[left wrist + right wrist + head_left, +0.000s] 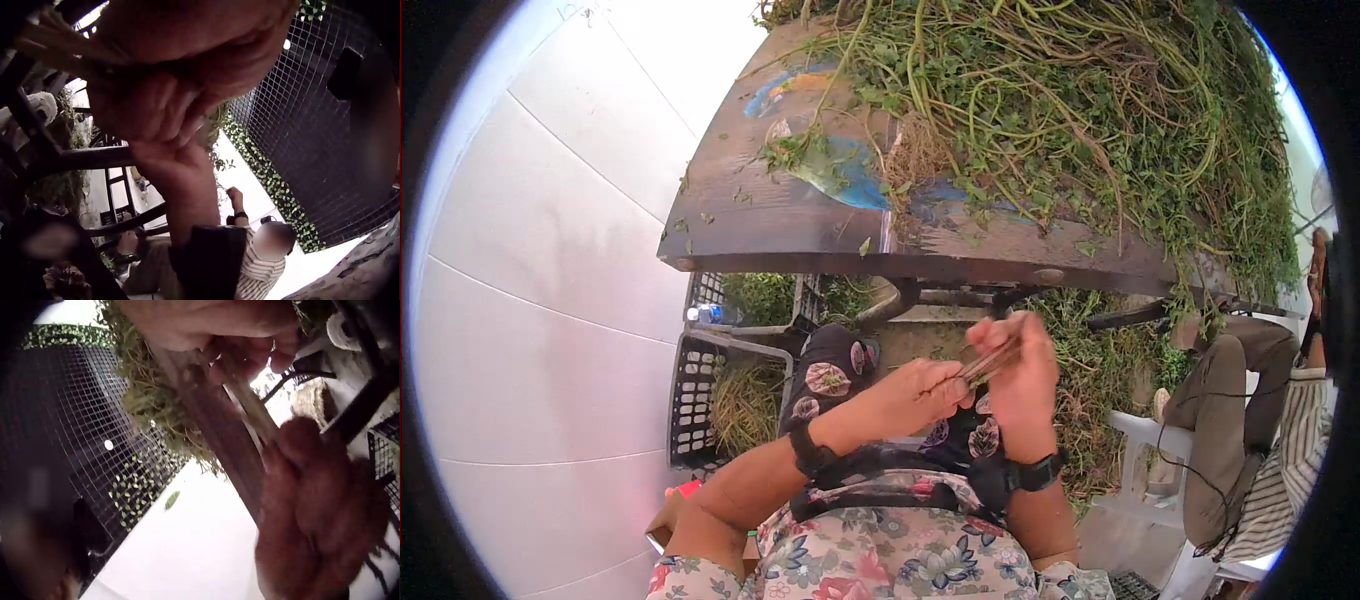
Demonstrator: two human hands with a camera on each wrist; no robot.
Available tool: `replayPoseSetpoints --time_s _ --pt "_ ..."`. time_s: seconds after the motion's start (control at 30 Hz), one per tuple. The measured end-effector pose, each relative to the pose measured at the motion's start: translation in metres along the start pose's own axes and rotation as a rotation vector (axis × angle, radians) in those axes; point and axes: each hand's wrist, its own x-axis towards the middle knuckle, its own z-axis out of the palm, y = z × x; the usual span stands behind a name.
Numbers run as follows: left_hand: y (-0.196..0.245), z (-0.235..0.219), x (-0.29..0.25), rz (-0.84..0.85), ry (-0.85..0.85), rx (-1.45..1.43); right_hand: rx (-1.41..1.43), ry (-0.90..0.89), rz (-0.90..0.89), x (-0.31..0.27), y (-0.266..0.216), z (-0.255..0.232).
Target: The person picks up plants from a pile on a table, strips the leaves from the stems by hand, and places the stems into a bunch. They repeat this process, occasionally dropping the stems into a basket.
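Left hand (928, 389): fingers curled firmly round one end of some thin stems (989, 363).
Right hand (1025, 378): I read its fingers as pinching the other end, though blur leaves me less than certain.
Stems: stretched between both hands, on the wearer's side of the tabletop (745, 205), apart from its heaped vines (1050, 110).
Step in hand: working the stems two-handed, I judge.
Next move: calls for a steady left grip while the right fingers adjust.

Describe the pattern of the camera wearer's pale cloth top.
The top has pink and blue flowers; clearest in the head view.
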Motion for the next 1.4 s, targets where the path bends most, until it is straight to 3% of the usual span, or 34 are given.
replayPoseSetpoints --time_s 0.07,0.17,0.27,0.3,0.4,0.5,0.6,0.7,0.83,0.93,1.07,1.27,1.3,1.4 --pt "-0.004 0.002 -0.005 -0.02 0.012 0.013 0.094 0.086 -0.066 0.016 -0.012 -0.021" --pt "-0.016 -0.007 -0.023 -0.287 0.03 -0.439 0.252 0.263 -0.15 0.027 -0.04 -0.042" --pt "-0.013 -0.012 -0.024 -0.068 0.175 -0.731 0.043 0.016 -0.04 0.02 -0.036 -0.047" --pt "-0.026 -0.014 -0.022 -0.107 0.229 -0.922 0.007 -0.079 -0.007 0.014 -0.028 -0.044" --pt "-0.019 -0.018 -0.019 -0.039 0.206 -1.142 -0.226 -0.123 0.144 -0.005 -0.009 -0.016" --pt "-0.031 -0.015 -0.015 0.024 0.18 -1.115 -0.601 -0.404 0.075 -0.017 0.005 0.0" --pt "-0.034 -0.011 -0.016 -0.028 0.171 -1.102 -0.853 -0.541 0.155 -0.025 0.012 0.016" --pt "-0.029 -0.013 -0.023 -0.006 0.193 -1.155 -0.923 -0.517 0.138 -0.026 0.011 0.014" --pt "-0.022 -0.044 -0.053 0.015 0.384 -1.039 -0.943 -0.442 0.211 -0.025 0.002 -0.009" --pt "-0.031 -0.069 -0.086 -0.04 0.395 -0.91 -0.877 -0.229 0.178 -0.019 -0.012 -0.038" --pt "-0.077 -0.094 -0.136 -0.201 0.651 -0.651 -0.645 -0.025 0.133 -0.009 -0.021 -0.079" --pt "-0.138 -0.114 -0.212 -0.374 0.821 -0.337 -0.53 0.028 0.24 -0.004 -0.004 -0.115" --pt "-0.149 -0.119 -0.226 -0.46 0.796 -0.21 -0.496 0.01 0.259 -0.002 0.002 -0.12" --pt "-0.182 -0.127 -0.253 -0.773 0.776 0.595 -0.501 0.0 0.293 -0.002 0.007 -0.103"
